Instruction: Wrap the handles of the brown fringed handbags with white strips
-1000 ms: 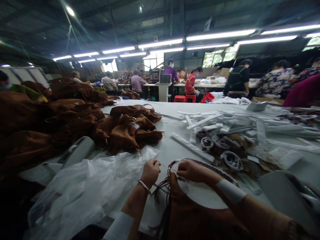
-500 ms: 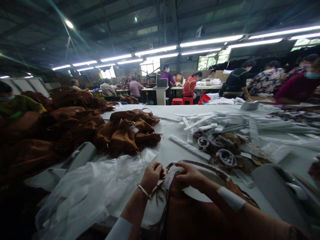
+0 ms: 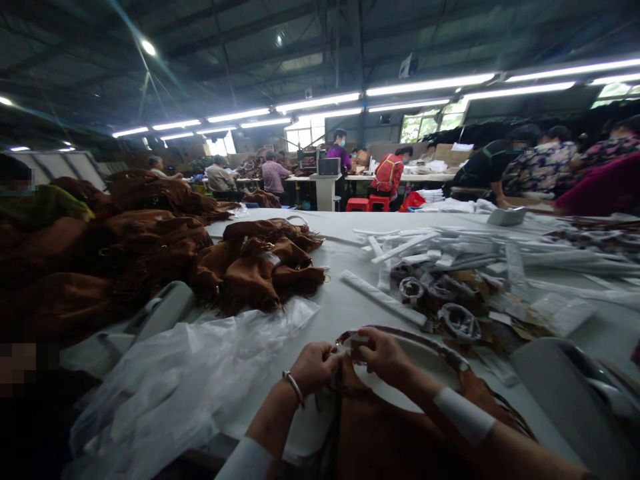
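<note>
A brown bag (image 3: pixel 390 437) lies at the table's near edge, its curved strap (image 3: pixel 430 341) arching above it. My left hand (image 3: pixel 314 368), with a bracelet on the wrist, is closed at the strap's left end, pinching something small and whitish beside the metal fitting. Just to the right, my right hand (image 3: pixel 384 355) is closed on the strap near the same end, thumb and fingers pressed together. White patches cover part of both forearms. The fingertips partly hide the fitting.
Clear plastic bags (image 3: pixel 185 380) lie at the left, below piled brown bags (image 3: pixel 260 267). White strips (image 3: pixel 383 299), wrapped rolls (image 3: pixel 457 322) and a grey holder (image 3: pixel 560 393) are at the right. Several people work beyond the table (image 3: pixel 335 267).
My left hand has moved right, closer to the strap's end. The white piece that hung between my hands is now mostly hidden. The view has shifted slightly.
</note>
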A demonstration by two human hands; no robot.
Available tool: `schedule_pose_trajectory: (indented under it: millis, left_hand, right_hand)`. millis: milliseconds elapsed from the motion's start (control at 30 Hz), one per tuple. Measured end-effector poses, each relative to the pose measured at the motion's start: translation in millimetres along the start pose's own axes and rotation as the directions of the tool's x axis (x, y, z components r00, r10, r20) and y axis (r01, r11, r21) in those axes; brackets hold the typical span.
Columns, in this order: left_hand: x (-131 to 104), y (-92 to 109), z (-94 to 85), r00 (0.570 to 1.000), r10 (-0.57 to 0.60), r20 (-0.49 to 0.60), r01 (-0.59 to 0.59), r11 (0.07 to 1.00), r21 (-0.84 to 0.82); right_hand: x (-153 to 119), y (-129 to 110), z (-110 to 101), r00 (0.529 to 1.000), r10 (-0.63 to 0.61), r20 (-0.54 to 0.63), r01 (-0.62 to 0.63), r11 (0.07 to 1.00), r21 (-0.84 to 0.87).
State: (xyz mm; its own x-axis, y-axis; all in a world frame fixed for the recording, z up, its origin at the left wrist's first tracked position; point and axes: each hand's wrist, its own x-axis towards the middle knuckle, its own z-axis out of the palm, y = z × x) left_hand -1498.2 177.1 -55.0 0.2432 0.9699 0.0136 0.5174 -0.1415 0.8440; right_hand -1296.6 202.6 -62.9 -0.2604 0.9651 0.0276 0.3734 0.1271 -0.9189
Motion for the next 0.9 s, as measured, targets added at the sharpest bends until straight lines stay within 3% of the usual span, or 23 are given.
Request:
schedule_pose_trajectory:
  millis: [233, 433, 533, 600, 733, 900]
  left_hand:
    - [11, -14, 2.8, 0.965, -0.244, 0.098, 0.261, 0.938, -0.228]
    - [18, -14, -6.2, 0.911, -0.359, 0.204, 0.41, 0.843, -0.348]
    - [21, -10, -8.8, 0.889, -0.388, 0.243, 0.456, 0.799, -0.391]
    - [21, -10, -7.4, 0.883, -0.404, 0.238, 0.468, 0.785, -0.405]
    - [18, -17, -0.5, 0.891, -0.411, 0.194, 0.455, 0.79, -0.412]
    - [12, -24, 1.2, 0.877, -0.414, 0.245, 0.48, 0.726, -0.493]
  right_hand:
    - [-13, 0, -5, 0.985, 0.063, 0.158, -0.094, 0.976, 0.197]
    - [-16, -13, -33, 0.892, -0.117, 0.437, -0.061, 0.926, 0.372]
    - [-11, -14, -36, 0.91, -0.195, 0.365, 0.13, 0.972, 0.195]
    - [-6, -15, -34, 0.907, -0.29, 0.305, 0.299, 0.954, 0.018]
    - [0, -22, -31, 0.8, -0.49, 0.347, 0.581, 0.776, -0.244]
    - [1, -28, -31, 0.676, -0.597, 0.431, 0.733, 0.601, -0.319]
